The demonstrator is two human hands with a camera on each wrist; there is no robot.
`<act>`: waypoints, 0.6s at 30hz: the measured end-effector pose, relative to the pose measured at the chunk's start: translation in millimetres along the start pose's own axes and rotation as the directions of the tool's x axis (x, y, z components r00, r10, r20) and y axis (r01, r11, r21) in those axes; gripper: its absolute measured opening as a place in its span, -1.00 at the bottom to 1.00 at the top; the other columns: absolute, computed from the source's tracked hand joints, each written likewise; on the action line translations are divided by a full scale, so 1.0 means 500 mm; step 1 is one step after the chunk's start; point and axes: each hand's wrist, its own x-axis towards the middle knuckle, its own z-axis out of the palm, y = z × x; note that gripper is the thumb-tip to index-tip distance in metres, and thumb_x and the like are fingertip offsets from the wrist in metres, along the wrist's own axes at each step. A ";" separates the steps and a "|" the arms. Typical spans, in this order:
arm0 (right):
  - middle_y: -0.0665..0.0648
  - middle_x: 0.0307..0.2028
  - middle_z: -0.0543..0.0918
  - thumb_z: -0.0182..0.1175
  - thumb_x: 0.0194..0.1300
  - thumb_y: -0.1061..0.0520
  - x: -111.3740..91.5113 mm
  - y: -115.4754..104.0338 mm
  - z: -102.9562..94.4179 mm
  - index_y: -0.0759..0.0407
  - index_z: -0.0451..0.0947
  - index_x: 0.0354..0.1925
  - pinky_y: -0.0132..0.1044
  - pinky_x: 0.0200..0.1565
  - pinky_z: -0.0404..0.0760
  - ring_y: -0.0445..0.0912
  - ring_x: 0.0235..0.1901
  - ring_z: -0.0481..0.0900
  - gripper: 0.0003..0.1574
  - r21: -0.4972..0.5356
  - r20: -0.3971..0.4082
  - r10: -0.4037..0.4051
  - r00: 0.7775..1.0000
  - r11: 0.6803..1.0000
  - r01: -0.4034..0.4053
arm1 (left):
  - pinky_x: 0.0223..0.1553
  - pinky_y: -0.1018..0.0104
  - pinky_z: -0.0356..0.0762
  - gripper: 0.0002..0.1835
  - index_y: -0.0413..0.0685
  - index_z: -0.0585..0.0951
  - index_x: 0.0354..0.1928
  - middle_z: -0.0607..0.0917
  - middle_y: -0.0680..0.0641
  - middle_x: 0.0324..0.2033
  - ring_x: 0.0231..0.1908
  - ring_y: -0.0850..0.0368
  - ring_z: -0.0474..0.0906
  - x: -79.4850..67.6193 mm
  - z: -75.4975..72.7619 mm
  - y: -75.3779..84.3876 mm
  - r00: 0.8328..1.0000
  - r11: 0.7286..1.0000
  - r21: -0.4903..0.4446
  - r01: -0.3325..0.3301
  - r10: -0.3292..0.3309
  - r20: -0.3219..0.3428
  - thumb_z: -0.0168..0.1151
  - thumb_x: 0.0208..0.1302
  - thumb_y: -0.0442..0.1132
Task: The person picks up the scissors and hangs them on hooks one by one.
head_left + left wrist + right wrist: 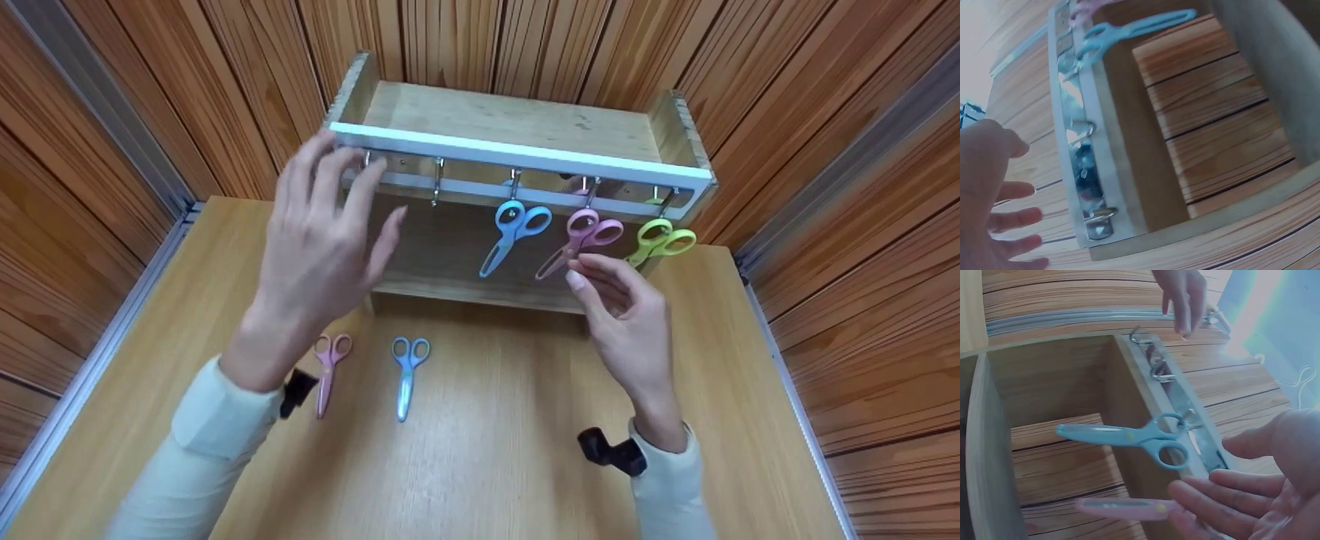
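Note:
Blue scissors (pixel 512 231), pink scissors (pixel 581 238) and yellow-green scissors (pixel 660 241) hang by their handle loops from hooks on the shelf's white front rail (pixel 517 154). My right hand (pixel 630 319) is at the pink scissors, its fingertips beside their pivot. In the right wrist view its thumb stands apart from the extended fingers, which overlap the pink handle; contact is unclear. My left hand (pixel 319 225) is raised before the rail's left end, fingers spread and holding nothing. Near it in the left wrist view are two metal hooks, one hook (pixel 1100 214) at the end.
On the table (pixel 495 450) below lie another pair of pink scissors (pixel 325 375) and another pair of blue scissors (pixel 406 379), handles toward the shelf. The wooden shelf (pixel 510 112) stands against a wood-plank wall. Metal rails (pixel 97 345) edge the table's sides.

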 end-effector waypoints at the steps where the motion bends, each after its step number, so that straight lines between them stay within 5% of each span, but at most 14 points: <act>1: 0.13 0.08 0.79 0.34 0.45 0.18 -0.003 -0.004 -0.009 0.23 0.66 0.18 -0.49 0.16 0.66 -0.24 0.04 0.74 -0.62 -0.001 -0.008 -0.008 1.000 1.000 0.008 | 0.45 -0.30 0.41 -0.53 -0.30 0.63 0.22 0.64 -0.42 0.18 0.39 -0.39 0.43 -0.014 0.002 0.002 1.000 1.000 -0.010 -0.009 0.008 -0.029 0.23 0.51 -0.05; 5: 0.16 0.07 0.79 0.32 0.46 0.23 -0.010 -0.022 -0.040 0.27 0.66 0.18 -0.49 0.17 0.65 -0.26 0.04 0.74 -0.64 -0.014 -0.043 -0.076 0.996 0.997 0.076 | 0.29 -0.26 0.58 -0.62 -0.31 0.68 0.11 0.66 -0.41 0.13 0.28 -0.37 0.51 -0.070 0.010 0.007 0.994 0.999 -0.050 -0.018 0.012 -0.108 0.30 0.42 -0.16; 9: 0.15 0.06 0.80 0.32 0.43 0.28 -0.005 -0.038 -0.066 0.28 0.68 0.15 -0.46 0.27 0.61 -0.25 0.09 0.73 -0.65 -0.045 -0.091 -0.179 0.980 0.984 0.175 | 0.06 -0.19 0.71 -0.65 -0.33 0.69 0.06 0.69 -0.39 0.00 0.08 -0.33 0.62 -0.128 0.028 0.007 0.994 0.996 -0.084 -0.004 -0.005 -0.107 0.34 0.35 -0.22; 14: 0.10 0.08 0.80 0.38 0.36 0.31 0.017 -0.054 -0.095 0.27 0.70 0.14 -0.35 0.40 0.54 -0.23 0.18 0.69 -0.62 -0.102 -0.168 -0.275 0.947 0.960 0.261 | -0.04 -0.12 0.76 -0.59 -0.39 0.67 0.05 0.74 -0.38 -0.07 -0.07 -0.28 0.70 -0.187 0.064 0.011 0.998 0.994 -0.093 0.060 -0.059 0.019 0.37 0.36 -0.16; 18: 0.18 0.13 0.79 0.46 0.28 0.29 0.044 -0.060 -0.118 0.26 0.70 0.14 -0.37 0.40 0.54 -0.27 0.18 0.68 -0.55 -0.213 -0.232 -0.338 0.912 0.932 0.292 | 0.02 -0.14 0.77 -0.47 -0.37 0.64 0.16 0.74 -0.38 0.01 0.00 -0.29 0.72 -0.227 0.096 0.013 0.975 0.985 -0.085 0.149 -0.132 0.178 0.39 0.40 -0.05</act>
